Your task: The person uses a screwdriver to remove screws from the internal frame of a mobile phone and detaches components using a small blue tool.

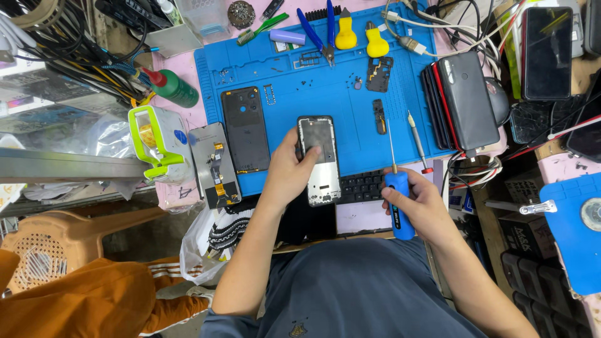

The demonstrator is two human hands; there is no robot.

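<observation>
Two hands share the work over the blue mat. The left hand is wrapped around a stripped phone frame, fingers closed on its left edge and the thumb pressed flat on the inner plate — a hold that seems meant to keep the frame steady and face-up under the head camera. The frame lies lengthwise away from the body, its near end hanging past the mat's edge over a black keyboard. It looks gutted: a grey metal midplate inside a thin dark rim, with no screen or back cover on it.

Just right of that grip, the right hand is clenched around a blue-handled screwdriver, its thin shaft pointing up and away, tip apart from the frame — parked rather than engaged, I judge.

Left of the held frame lie a black back cover and, further out, a display panel face-down with its flex showing. Beyond the grip sit small black parts and loose screws; to the right, a second slim driver and a stack of phones.
</observation>
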